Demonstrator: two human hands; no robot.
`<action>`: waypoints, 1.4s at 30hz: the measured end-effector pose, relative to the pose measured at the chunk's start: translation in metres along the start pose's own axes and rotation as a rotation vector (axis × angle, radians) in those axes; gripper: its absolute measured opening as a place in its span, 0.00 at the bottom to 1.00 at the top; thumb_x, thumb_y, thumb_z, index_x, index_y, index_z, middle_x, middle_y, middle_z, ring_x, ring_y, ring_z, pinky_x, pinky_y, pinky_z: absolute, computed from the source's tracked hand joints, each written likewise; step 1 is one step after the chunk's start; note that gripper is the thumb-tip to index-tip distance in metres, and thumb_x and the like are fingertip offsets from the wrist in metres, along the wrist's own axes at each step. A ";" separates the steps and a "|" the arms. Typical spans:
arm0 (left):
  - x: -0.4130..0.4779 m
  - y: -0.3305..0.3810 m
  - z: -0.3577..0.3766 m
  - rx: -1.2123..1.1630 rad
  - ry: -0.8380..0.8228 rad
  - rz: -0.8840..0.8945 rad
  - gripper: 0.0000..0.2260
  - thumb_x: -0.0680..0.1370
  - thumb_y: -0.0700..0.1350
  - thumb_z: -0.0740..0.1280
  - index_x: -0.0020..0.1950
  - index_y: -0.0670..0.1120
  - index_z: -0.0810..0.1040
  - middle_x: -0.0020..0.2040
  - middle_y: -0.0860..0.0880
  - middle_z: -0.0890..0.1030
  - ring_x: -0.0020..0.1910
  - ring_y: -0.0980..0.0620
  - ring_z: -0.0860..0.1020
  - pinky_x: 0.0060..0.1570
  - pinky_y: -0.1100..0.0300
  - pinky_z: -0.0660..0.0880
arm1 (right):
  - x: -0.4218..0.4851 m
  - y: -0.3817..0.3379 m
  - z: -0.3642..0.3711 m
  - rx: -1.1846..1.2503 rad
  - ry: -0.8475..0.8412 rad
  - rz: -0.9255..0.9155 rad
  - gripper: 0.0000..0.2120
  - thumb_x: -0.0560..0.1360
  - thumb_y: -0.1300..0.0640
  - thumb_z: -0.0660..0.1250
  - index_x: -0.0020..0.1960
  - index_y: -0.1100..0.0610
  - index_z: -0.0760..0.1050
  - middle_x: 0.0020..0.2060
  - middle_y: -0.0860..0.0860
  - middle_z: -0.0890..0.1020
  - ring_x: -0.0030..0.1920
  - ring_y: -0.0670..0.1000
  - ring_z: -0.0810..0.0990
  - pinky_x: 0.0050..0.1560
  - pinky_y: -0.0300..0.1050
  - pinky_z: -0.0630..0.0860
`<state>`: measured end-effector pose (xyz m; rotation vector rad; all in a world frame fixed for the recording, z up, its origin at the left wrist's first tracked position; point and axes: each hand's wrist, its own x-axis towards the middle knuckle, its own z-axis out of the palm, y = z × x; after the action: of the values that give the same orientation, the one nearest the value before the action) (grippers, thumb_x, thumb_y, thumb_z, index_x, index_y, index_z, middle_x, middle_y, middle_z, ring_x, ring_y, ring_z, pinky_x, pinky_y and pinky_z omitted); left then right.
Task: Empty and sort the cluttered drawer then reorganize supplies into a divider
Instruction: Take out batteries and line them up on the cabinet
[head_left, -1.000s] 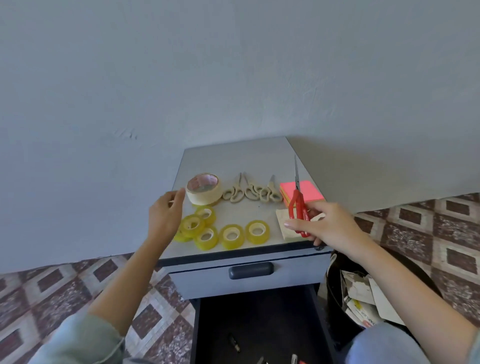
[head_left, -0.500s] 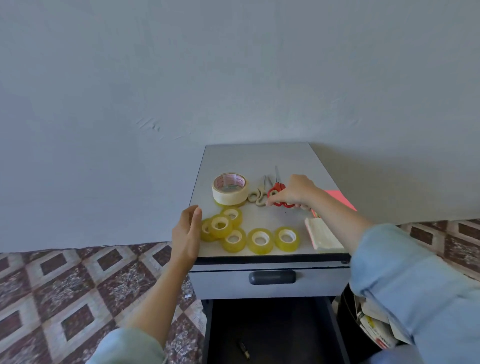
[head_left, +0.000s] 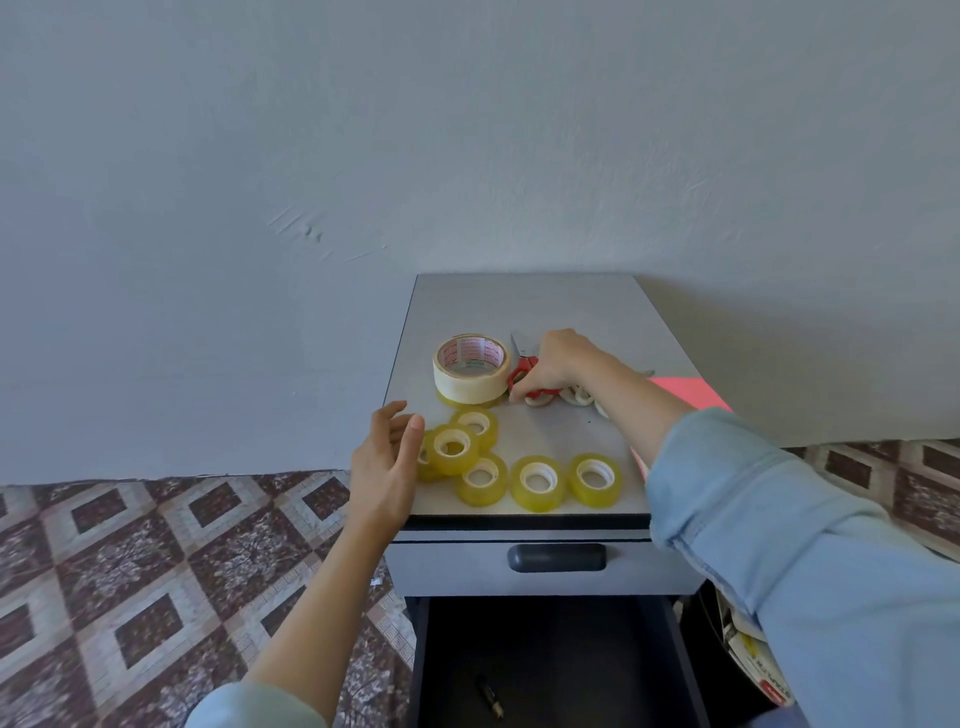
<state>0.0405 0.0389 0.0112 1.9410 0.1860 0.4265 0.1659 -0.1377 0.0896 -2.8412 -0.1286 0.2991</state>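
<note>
The right hand (head_left: 556, 364) grips the red scissors (head_left: 521, 368) by the handles on the counter (head_left: 519, 301). They are best laid flat beside the cream scissors (head_left: 579, 397) under its wrist, blades pointing away. The left hand (head_left: 387, 462) hovers open beside the yellow tape rolls (head_left: 452, 447).

Yellow tape rolls (head_left: 537, 482), red scissors (head_left: 524, 371), brown diamond-patterned floor (head_left: 156, 571).

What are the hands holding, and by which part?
The right hand grips the red scissors by their handles. The left hand is open beside the yellow tape rolls and holds nothing.
</note>
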 end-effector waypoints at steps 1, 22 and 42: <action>0.000 0.000 0.000 0.003 -0.003 0.005 0.15 0.81 0.49 0.57 0.66 0.45 0.69 0.54 0.51 0.74 0.46 0.63 0.72 0.39 0.82 0.66 | 0.002 0.001 0.001 0.010 -0.001 0.005 0.22 0.61 0.43 0.78 0.32 0.55 0.67 0.30 0.50 0.71 0.37 0.51 0.73 0.28 0.41 0.64; -0.079 0.003 -0.002 -0.081 0.128 -0.060 0.22 0.81 0.49 0.58 0.73 0.44 0.60 0.71 0.45 0.66 0.68 0.52 0.66 0.67 0.59 0.62 | -0.197 0.071 0.046 0.762 0.082 -0.181 0.10 0.74 0.65 0.68 0.36 0.56 0.75 0.27 0.48 0.72 0.22 0.40 0.68 0.26 0.31 0.66; -0.211 -0.146 0.054 0.716 -0.851 -0.505 0.25 0.76 0.50 0.68 0.68 0.39 0.68 0.62 0.43 0.76 0.56 0.49 0.75 0.50 0.63 0.70 | -0.228 0.152 0.300 0.418 -0.355 0.344 0.09 0.72 0.64 0.62 0.40 0.55 0.79 0.50 0.55 0.82 0.48 0.55 0.80 0.49 0.46 0.79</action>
<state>-0.1241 -0.0171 -0.1847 2.4726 0.2784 -0.9130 -0.1120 -0.2293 -0.1915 -2.3591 0.3192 0.7995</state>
